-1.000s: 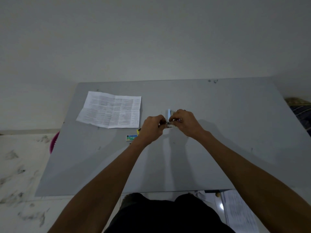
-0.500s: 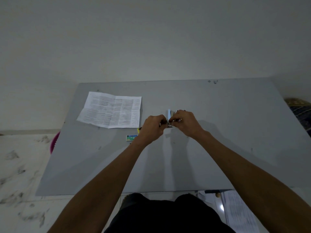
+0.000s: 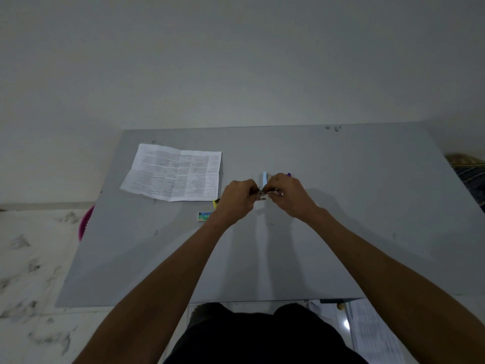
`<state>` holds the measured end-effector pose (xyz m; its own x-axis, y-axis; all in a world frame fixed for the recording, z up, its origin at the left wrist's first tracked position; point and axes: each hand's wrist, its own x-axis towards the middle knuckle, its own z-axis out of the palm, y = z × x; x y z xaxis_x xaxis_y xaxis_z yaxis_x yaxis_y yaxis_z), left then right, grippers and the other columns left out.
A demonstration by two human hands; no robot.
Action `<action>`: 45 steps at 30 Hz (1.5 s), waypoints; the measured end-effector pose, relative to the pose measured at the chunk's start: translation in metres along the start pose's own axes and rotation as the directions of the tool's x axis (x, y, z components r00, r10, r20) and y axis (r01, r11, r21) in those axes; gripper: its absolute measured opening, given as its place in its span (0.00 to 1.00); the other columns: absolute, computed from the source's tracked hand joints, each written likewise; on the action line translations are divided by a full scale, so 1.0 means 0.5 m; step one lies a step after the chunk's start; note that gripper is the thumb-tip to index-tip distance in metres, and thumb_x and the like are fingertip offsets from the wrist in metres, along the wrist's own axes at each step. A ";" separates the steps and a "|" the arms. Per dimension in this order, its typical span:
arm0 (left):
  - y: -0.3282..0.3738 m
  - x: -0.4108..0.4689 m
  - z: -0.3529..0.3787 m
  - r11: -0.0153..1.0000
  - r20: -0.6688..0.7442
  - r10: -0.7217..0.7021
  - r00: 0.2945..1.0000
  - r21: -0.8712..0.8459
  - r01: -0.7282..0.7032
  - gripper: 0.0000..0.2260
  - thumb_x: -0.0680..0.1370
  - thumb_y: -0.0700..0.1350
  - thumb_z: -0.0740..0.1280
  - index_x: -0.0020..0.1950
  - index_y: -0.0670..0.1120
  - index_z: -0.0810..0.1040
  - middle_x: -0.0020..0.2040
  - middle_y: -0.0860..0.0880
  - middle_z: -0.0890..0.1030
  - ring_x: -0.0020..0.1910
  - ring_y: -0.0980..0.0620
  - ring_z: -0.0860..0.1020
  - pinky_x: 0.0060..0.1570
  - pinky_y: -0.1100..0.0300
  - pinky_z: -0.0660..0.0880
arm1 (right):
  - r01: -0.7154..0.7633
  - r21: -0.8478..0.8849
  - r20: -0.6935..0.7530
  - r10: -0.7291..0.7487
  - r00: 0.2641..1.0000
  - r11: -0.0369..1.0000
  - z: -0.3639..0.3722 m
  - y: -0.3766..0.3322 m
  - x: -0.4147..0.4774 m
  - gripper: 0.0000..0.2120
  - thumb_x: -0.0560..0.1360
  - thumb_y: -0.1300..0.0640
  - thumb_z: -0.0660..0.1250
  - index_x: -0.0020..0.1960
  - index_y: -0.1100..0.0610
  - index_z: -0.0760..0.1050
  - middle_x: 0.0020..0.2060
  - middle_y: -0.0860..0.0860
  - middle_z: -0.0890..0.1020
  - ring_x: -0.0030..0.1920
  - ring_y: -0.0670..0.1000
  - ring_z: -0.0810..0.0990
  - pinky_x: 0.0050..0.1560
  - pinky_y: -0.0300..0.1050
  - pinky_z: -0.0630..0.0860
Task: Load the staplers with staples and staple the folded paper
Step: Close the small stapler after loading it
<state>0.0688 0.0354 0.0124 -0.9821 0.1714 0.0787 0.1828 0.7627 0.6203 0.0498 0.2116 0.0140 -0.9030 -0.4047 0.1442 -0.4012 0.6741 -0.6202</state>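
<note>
Pale blue plastic shows between my two hands: the lid of a small stapler (image 3: 264,179) stands swung up, and below it I see a glint of metal at the meeting of my fingertips, which I take for the open channel or a strip of staples, though it is too small to say which. My left hand (image 3: 237,197) is pinched shut on the near-left end of that metal part, and my right hand (image 3: 287,194) is curled around the stapler body from the other side, both held just above the grey surface (image 3: 341,245). I judge this to be the loading step. To do it well I would keep the right hand steady as the anchor, hold the lid fully back, feed the strip straight along the channel with its legs down, and not squeeze it, since a strip breaks easily. Relative to the stapler, the folded paper (image 3: 174,174) lies well apart to the far left, flat and part unfolded, printed side up. A small staple box (image 3: 204,216) sits near to the left of the stapler, just beside my left wrist, with a scrap of yellow (image 3: 215,203) peeking out behind that hand, perhaps a second stapler; I cannot tell. A purple tip (image 3: 289,174) shows just behind my right hand. Nothing lies between the stapler and the paper, so the way across looks free; my own forearm hides part of the box.
</note>
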 end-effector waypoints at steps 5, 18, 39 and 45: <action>0.001 0.006 -0.002 1.000 -0.001 -0.014 1.000 0.014 0.014 0.06 0.75 0.43 0.69 0.47 0.41 0.80 0.41 0.44 0.84 0.37 0.45 0.79 0.40 0.52 0.75 | 0.026 -0.006 -0.052 -0.026 0.998 1.000 0.002 0.009 0.002 0.09 0.69 0.70 0.69 0.47 0.62 0.81 0.43 0.56 0.81 0.41 0.47 0.75 0.46 0.47 0.77; 0.001 0.014 -0.002 1.000 0.000 -0.017 1.000 0.012 0.017 0.05 0.75 0.41 0.69 0.47 0.40 0.80 0.41 0.44 0.84 0.37 0.44 0.80 0.41 0.51 0.77 | -0.006 -0.014 -0.065 0.005 0.998 1.000 0.009 0.006 0.000 0.08 0.70 0.69 0.70 0.48 0.63 0.83 0.49 0.59 0.81 0.48 0.55 0.80 0.52 0.50 0.78; -0.008 0.014 -0.004 0.999 -0.008 0.015 1.000 0.034 -0.015 0.05 0.75 0.42 0.68 0.47 0.41 0.80 0.41 0.45 0.84 0.37 0.45 0.79 0.40 0.53 0.75 | -0.054 -0.098 -0.010 0.053 0.999 0.994 -0.003 0.023 0.000 0.16 0.71 0.73 0.63 0.52 0.61 0.82 0.52 0.59 0.79 0.47 0.57 0.79 0.45 0.42 0.71; -0.003 0.017 0.005 1.000 -0.040 -0.004 0.999 -0.031 0.003 0.05 0.74 0.42 0.70 0.46 0.41 0.80 0.41 0.45 0.84 0.37 0.45 0.79 0.40 0.55 0.75 | -0.356 0.414 -0.132 0.442 0.887 0.838 0.000 -0.003 -0.005 0.04 0.75 0.64 0.66 0.49 0.61 0.79 0.40 0.55 0.83 0.35 0.46 0.82 0.36 0.37 0.77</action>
<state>0.0604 0.0374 0.0103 -0.9838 0.1433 0.1074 0.1786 0.7435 0.6444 0.0524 0.2116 0.0147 -0.9988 0.0206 -0.0443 0.0488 0.4529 -0.8902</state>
